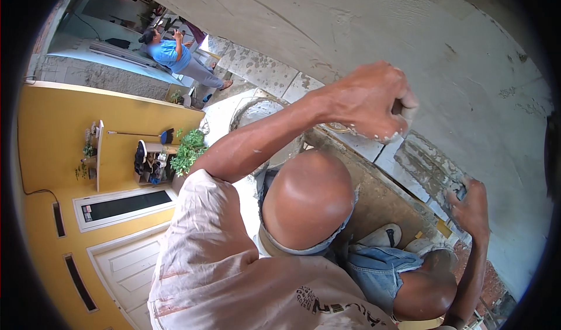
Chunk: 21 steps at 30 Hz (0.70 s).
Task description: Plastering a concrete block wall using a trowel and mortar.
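Note:
My left hand (380, 102) is raised in front of the grey plastered wall (362, 26), its fingers curled into a fist with specks of mortar on it. The inside of that fist is hidden, so its contents do not show. Lower and to the right, my right hand (472, 208) closes around the near end of a flat, rectangular board (425, 162) coated with wet grey mortar. This board lies close along the foot of the wall. Fingers cover its grip, and I cannot make out a handle.
My bent knees (310, 201) fill the middle. Beyond my left forearm stands a round container (257, 109) with grey mix inside. White tiles (263, 73) run along the wall. Left are a yellow house wall (47, 137), a potted plant (188, 152) and a person in blue (175, 55).

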{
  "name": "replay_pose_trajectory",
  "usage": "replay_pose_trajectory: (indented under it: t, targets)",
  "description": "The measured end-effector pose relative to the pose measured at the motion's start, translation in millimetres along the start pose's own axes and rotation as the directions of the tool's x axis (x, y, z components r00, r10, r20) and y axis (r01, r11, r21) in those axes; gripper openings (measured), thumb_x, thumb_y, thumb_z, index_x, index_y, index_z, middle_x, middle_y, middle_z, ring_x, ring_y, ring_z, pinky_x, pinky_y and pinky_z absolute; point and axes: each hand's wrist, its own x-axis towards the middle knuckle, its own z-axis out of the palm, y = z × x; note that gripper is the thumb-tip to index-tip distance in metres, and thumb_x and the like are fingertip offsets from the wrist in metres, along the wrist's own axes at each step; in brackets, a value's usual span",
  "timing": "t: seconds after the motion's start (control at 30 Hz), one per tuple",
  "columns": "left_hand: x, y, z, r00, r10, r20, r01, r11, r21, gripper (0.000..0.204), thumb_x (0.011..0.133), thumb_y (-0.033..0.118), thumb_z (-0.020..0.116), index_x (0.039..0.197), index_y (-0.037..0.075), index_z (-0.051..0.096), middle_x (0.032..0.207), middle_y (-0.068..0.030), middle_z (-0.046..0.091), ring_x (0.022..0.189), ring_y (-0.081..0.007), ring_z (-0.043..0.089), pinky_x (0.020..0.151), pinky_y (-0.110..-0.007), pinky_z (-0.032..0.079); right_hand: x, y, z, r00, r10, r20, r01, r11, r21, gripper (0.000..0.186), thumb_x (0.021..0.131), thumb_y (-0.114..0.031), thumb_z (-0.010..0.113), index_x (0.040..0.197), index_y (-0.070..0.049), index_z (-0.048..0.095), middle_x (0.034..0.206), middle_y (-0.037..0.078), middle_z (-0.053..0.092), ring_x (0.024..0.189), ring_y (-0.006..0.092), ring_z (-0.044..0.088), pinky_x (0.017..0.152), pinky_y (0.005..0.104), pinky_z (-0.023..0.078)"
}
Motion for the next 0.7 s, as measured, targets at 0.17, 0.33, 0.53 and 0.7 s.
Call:
replay_pose_trajectory:
  t: [0.17,0.33,0.53,0.7]
  targets:
    - [-10,-20,7,0.989,-0.059,0.134,0.030,0.978,0.205,0.029,0.078,0.029,0.064,0.075,0.000,0.063,0.058,-0.0111,0.056,0.058,-0.0348,0.051,0.065,-0.043,0.048,8,-5,47,0.985,-0.022,0.168,0.027,0.999,-0.026,0.040,0.081,-0.023,0.077,0.105,0.009,0.069,0.102,0.030,0.069,0.107,0.0469,0.063,0.096,0.0517,0.048]
    - [-58,-72,8,0.994,0.035,-0.106,-0.012,0.978,0.208,0.029,0.099,0.030,0.058,0.097,0.001,0.064,0.076,-0.0113,0.067,0.074,-0.0308,0.058,0.075,-0.041,0.048,17,-19,38,0.914,0.047,0.403,-0.033,0.999,-0.042,0.047,0.082,-0.026,0.076,0.112,0.009,0.068,0.111,0.032,0.068,0.114,0.0467,0.061,0.102,0.0512,0.047]
    - [-25,-35,20,0.874,-0.298,0.383,0.314,0.949,0.022,0.035,0.107,0.029,0.059,0.093,-0.001,0.071,0.068,-0.0113,0.067,0.071,-0.0181,0.065,0.073,-0.037,0.052,19,29,43,0.965,-0.169,0.200,0.160,0.985,0.059,0.052,0.078,-0.028,0.077,0.112,0.009,0.066,0.112,0.032,0.066,0.111,0.0464,0.062,0.098,0.0512,0.048]
    - [21,-16,102,0.661,-0.213,0.720,0.364,0.930,-0.059,0.028,0.106,0.024,0.059,0.103,-0.002,0.069,0.088,-0.0139,0.073,0.084,-0.0197,0.071,0.077,-0.037,0.053,39,27,59,0.975,-0.117,0.190,0.053,0.949,0.312,0.040,0.087,-0.026,0.070,0.093,0.013,0.064,0.087,0.034,0.065,0.089,0.0465,0.067,0.084,0.0531,0.052]
